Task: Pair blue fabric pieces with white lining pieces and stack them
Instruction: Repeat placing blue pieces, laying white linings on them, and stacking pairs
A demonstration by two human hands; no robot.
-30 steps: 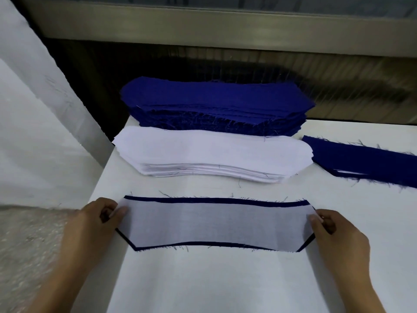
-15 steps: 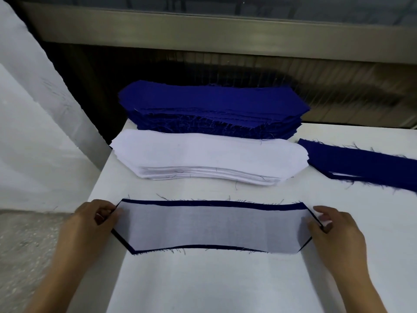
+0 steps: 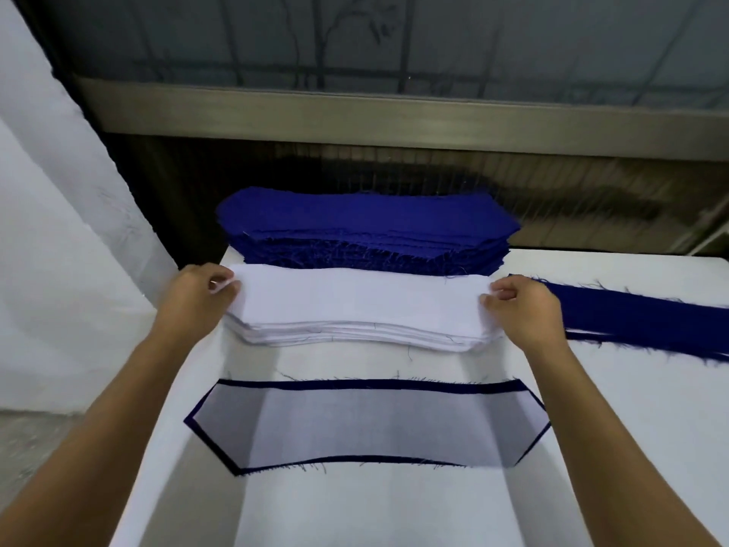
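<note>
A stack of white lining pieces [image 3: 361, 309] lies mid-table, and a taller stack of blue fabric pieces [image 3: 367, 227] sits right behind it. My left hand [image 3: 197, 294] pinches the left end of the top white piece. At the right end of that same piece, my right hand [image 3: 520, 305] pinches too. In front of the stacks lies a paired piece [image 3: 367, 422]: a white lining flat on a blue piece, whose dark edge shows all round. Neither hand touches it.
Paired blue pieces [image 3: 639, 313] lie at the right of the white table [image 3: 394, 507]. A white cloth [image 3: 59, 270] hangs at the left. A dark gap and a metal window ledge [image 3: 394, 112] run behind the stacks.
Both hands let go of the paired piece's ends and moved up to the white stack, where they now pinch the top piece. The paired piece stays flat.
</note>
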